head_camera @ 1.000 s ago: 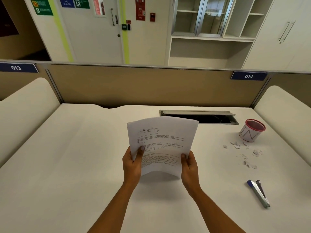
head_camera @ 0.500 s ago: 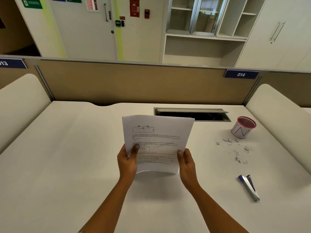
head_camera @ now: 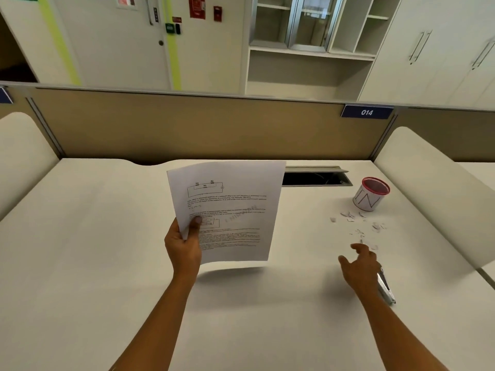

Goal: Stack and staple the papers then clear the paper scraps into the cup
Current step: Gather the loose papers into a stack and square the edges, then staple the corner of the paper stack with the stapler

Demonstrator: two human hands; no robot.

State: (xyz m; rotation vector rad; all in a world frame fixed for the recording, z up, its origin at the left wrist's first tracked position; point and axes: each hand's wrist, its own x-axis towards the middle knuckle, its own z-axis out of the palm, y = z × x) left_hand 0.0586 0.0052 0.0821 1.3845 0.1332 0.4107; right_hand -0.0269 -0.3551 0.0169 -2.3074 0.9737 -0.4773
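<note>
My left hand point(head_camera: 184, 246) pinches the stacked printed papers point(head_camera: 230, 210) by their lower left edge and holds them upright above the desk. My right hand point(head_camera: 359, 266) hovers over the desk to the right with its fingers relaxed, holding nothing. It hangs just above the stapler point(head_camera: 385, 287), which lies flat and is partly hidden behind the hand. Several small white paper scraps point(head_camera: 356, 223) lie scattered beyond the right hand. The white cup with a red rim point(head_camera: 369, 195) stands upright past the scraps.
The white desk point(head_camera: 93, 250) is bounded by a tan partition point(head_camera: 187, 129) at the back and padded dividers on both sides. An open cable slot point(head_camera: 316, 178) sits behind the papers, left of the cup.
My right hand has let go of the papers and moved right, over the stapler. The left hand alone now holds the papers, slightly higher.
</note>
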